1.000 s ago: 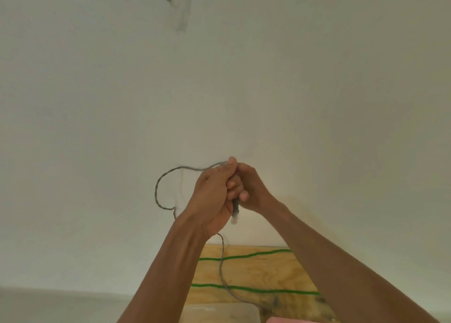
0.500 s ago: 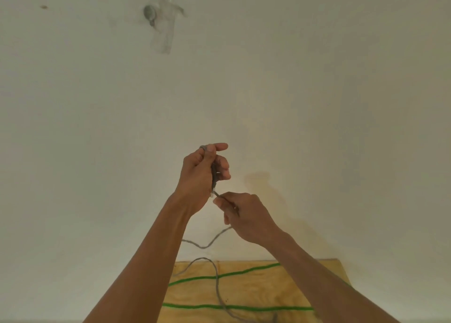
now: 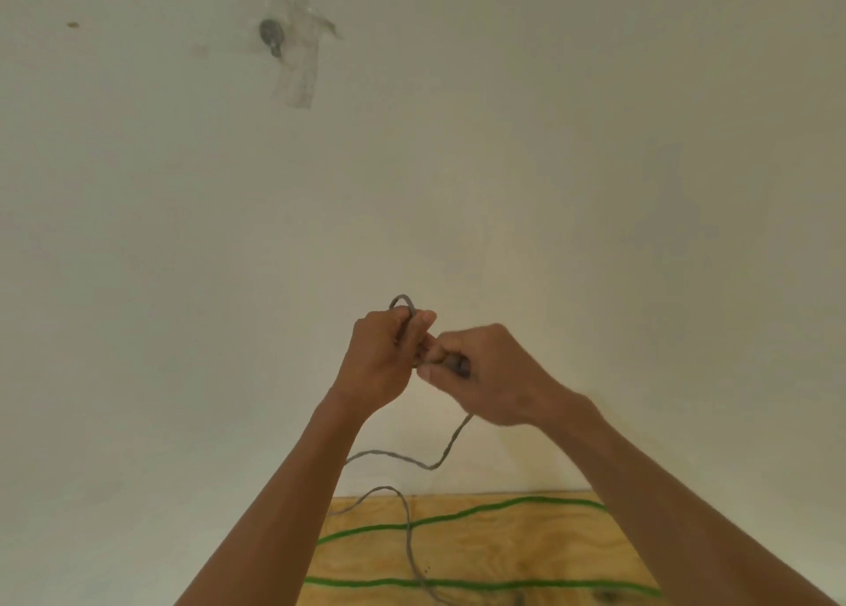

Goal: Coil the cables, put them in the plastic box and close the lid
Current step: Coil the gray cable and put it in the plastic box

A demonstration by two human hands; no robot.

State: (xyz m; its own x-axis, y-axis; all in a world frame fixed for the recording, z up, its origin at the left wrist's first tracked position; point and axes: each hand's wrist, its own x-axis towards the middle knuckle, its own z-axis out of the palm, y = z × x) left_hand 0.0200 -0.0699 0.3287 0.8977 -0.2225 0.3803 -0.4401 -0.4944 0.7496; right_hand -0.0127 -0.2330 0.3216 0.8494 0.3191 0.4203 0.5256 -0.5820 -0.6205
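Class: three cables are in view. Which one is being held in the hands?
The grey cable. The left hand and right hand both grip it, while the two green cables lie untouched on the wooden board.

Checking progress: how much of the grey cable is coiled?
Partly: a loop of the cable sticks above the left hand; the rest trails loose.

Both hands are raised before the wall (image 3: pixel 595 193), left hand (image 3: pixel 382 363) just left of right hand (image 3: pixel 485 376), touching, a cable (image 3: pixel 403 456) between them. The cable hangs down onto the board (image 3: pixel 526 546) below, where it crosses two cords (image 3: pixel 458 516) lying there.
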